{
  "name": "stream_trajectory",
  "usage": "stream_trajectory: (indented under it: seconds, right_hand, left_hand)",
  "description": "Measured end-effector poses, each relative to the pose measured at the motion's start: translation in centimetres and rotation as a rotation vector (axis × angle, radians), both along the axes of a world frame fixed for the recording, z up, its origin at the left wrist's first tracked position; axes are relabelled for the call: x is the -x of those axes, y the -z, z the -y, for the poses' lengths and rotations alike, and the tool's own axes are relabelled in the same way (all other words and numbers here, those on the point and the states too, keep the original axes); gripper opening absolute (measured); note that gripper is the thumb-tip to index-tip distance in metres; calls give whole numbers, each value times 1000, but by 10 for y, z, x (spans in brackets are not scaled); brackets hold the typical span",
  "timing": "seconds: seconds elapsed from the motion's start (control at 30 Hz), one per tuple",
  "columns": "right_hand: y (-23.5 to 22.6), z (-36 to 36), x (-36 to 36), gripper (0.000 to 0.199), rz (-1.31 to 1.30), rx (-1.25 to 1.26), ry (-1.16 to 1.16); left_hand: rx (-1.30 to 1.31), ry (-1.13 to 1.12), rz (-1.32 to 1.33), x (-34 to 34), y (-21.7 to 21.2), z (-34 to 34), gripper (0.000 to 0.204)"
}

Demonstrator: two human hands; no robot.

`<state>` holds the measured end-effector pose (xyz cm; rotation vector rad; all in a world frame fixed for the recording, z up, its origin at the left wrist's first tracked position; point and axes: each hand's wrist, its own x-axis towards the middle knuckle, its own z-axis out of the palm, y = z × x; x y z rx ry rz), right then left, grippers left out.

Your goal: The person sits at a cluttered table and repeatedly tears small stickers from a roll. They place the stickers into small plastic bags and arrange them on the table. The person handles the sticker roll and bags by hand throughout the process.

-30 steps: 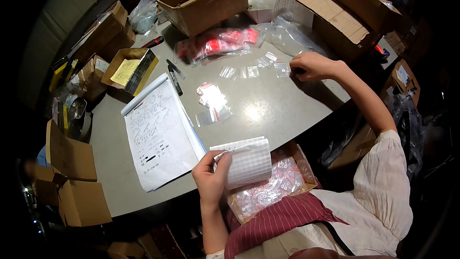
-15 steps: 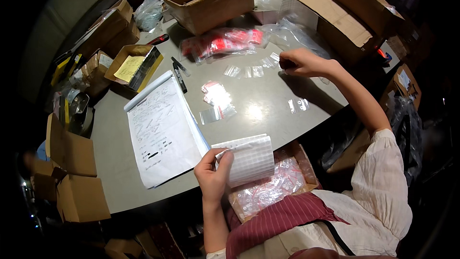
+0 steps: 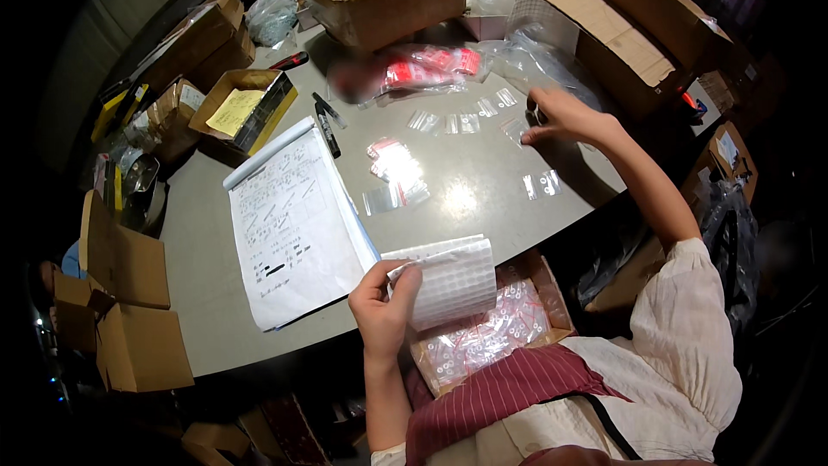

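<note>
My left hand [image 3: 384, 302] is closed on a folded sheet of small round white stickers [image 3: 448, 280], thumb on top, at the table's front edge. Over the right part of the table, my right hand [image 3: 565, 116] has its thumb and fingers apart. Beside its thumb tip lies a small clear zip bag [image 3: 514, 130]; whether they touch I cannot tell. More little bags with white rings [image 3: 466, 124] lie in a row to the left, and two others [image 3: 542, 184] lie nearer me. A stack of small zip bags [image 3: 397, 168] sits mid-table.
A written notepad [image 3: 289, 224] lies on the left, with black markers [image 3: 328, 129] beside it. Red-printed bags [image 3: 423, 69] and a cardboard box [image 3: 384, 0] stand at the back. Below the table edge, an open box [image 3: 492, 332] holds many filled bags.
My right hand has shifted slightly right and its fingers have parted. A small bag now shows by its thumb. My left hand keeps its hold on the sticker sheet; the view has shifted a little.
</note>
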<state>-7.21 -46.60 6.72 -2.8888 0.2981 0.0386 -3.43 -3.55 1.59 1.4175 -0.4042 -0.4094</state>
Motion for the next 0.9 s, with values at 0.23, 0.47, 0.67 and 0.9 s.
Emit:
stream_trajectory:
  seconds: [0.23,0.47,0.67,0.9]
  right_hand:
    - [34,-75,81,57,310,61,-210]
    - [34,-174,132,40,179,-586,-543]
    - [-5,-171,98,24,520,-563,-358]
    - [1,-209,44,55,438,-257,-553]
  left_hand:
    - [150,-25,-107,-1,-2,-2,14]
    - [253,-34,-163,-2,0,-3,10]
    - [54,-43,-41,1,5,-3,15]
    - [-16,7,-1,11,-10,12,17]
